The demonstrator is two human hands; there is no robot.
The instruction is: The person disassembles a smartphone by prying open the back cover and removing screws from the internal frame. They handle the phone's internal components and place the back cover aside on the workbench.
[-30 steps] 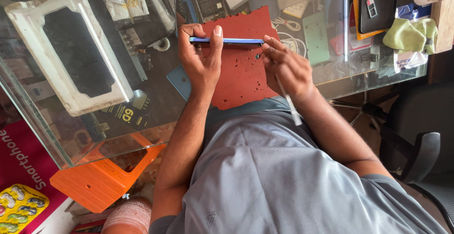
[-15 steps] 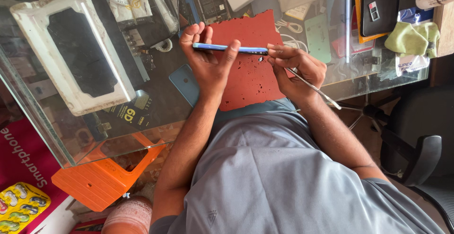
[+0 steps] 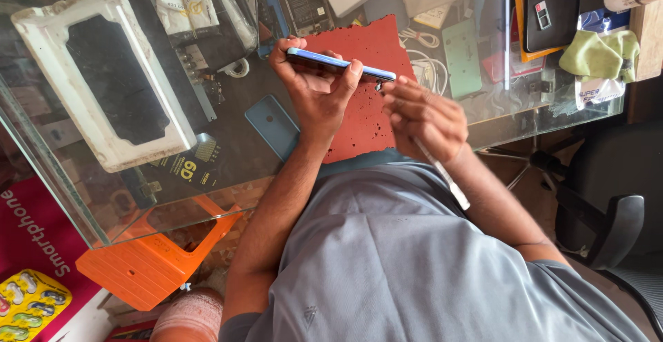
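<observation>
My left hand [image 3: 314, 100] grips a slim blue smartphone [image 3: 331, 64] edge-on, fingers curled over its top and thumb on its near edge. It is held above a red work mat [image 3: 359, 45] on the glass table [image 3: 497, 117]. My right hand [image 3: 425, 117] is at the phone's right end, fingertips touching a small dark piece there. That hand also holds a thin metal tool [image 3: 445, 179] whose free end points back toward my grey shirt.
A white foam tray [image 3: 103, 72] with a dark inset lies at the left. Phone parts, a pale green back cover [image 3: 461, 55], a blue case [image 3: 274, 126] and a green cloth [image 3: 597, 55] crowd the table. An orange stool [image 3: 159, 259] stands below, a black chair [image 3: 608, 197] at right.
The phone has tilted slightly, its right end lower. My right hand's fingertips have closed in on that end, and the metal tool has swung round to point down toward my body.
</observation>
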